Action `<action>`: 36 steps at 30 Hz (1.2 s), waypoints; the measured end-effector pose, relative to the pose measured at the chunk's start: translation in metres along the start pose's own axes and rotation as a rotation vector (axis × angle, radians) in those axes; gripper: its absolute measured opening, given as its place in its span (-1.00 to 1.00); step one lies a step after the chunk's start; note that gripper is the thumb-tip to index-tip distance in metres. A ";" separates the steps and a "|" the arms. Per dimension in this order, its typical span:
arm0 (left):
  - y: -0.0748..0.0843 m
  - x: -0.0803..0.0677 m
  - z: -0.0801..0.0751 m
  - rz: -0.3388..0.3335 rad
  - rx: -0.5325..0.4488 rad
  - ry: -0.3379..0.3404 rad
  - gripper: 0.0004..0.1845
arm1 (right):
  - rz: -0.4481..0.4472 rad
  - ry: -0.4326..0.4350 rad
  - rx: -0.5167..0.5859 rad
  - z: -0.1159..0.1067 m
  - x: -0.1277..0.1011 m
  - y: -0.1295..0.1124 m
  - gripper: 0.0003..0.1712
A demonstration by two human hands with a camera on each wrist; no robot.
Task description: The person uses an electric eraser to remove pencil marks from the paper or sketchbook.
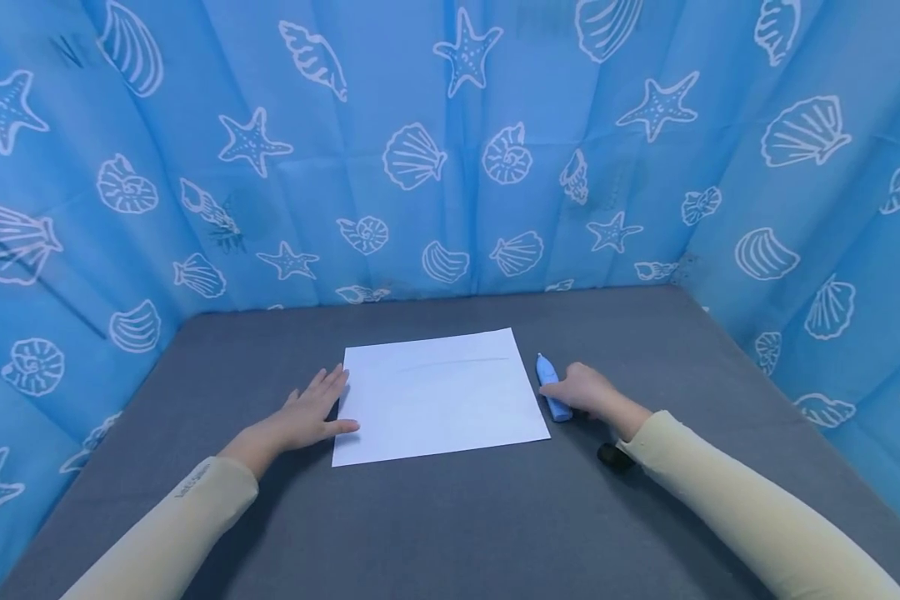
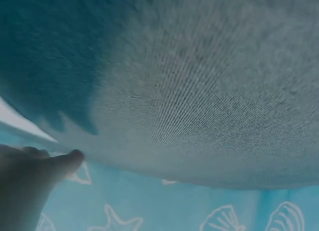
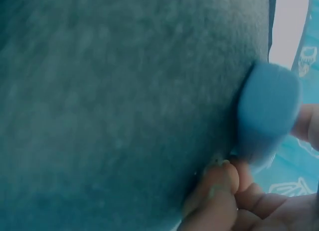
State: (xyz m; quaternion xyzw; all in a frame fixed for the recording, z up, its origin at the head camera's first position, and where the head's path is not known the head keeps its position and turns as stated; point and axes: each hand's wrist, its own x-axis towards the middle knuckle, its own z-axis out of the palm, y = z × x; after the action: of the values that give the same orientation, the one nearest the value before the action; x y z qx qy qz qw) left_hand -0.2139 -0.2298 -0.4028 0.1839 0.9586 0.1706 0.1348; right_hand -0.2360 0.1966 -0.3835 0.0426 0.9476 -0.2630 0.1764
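A white sheet of paper [image 1: 435,408] lies on the grey cloth-covered table, with a faint thin line across its upper part. At its left edge is my left hand [image 1: 307,414], fingers spread and thumb over the paper; in the left wrist view part of that hand [image 2: 42,173] shows at the lower left. To the right of the sheet, my right hand [image 1: 588,390] grips a blue pen-shaped device [image 1: 546,373] with a narrow tip pointing away. The right wrist view has the device's blunt blue end [image 3: 269,109] between the thumb and curled fingers [image 3: 219,191].
A small black object [image 1: 613,456] sits by the right sleeve's cuff. Grey cloth [image 1: 450,525] covers the table around the paper. Blue curtains [image 1: 450,208] with white shells and starfish hang behind it and along both sides.
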 end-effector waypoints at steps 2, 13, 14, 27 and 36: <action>0.000 0.003 0.000 0.038 0.007 -0.012 0.06 | 0.003 0.004 -0.017 0.003 -0.001 -0.002 -0.54; -0.006 0.014 0.006 0.091 0.067 -0.114 0.10 | -0.001 0.064 0.344 0.001 0.002 0.000 -0.68; -0.007 0.014 0.007 0.085 0.079 -0.118 0.11 | -0.011 0.064 0.394 -0.001 0.003 0.000 -0.67; -0.011 0.016 0.008 0.101 0.121 -0.120 0.11 | -0.015 0.002 1.262 -0.033 0.013 0.003 -0.61; -0.017 0.022 0.012 0.108 0.128 -0.135 0.13 | 0.056 0.038 1.712 -0.046 0.015 0.000 -0.74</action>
State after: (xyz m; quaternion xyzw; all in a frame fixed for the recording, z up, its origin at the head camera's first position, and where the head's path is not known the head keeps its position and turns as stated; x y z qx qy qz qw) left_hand -0.2351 -0.2326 -0.4240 0.2544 0.9451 0.1032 0.1774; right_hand -0.2649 0.2201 -0.3519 0.1890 0.4240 -0.8826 0.0739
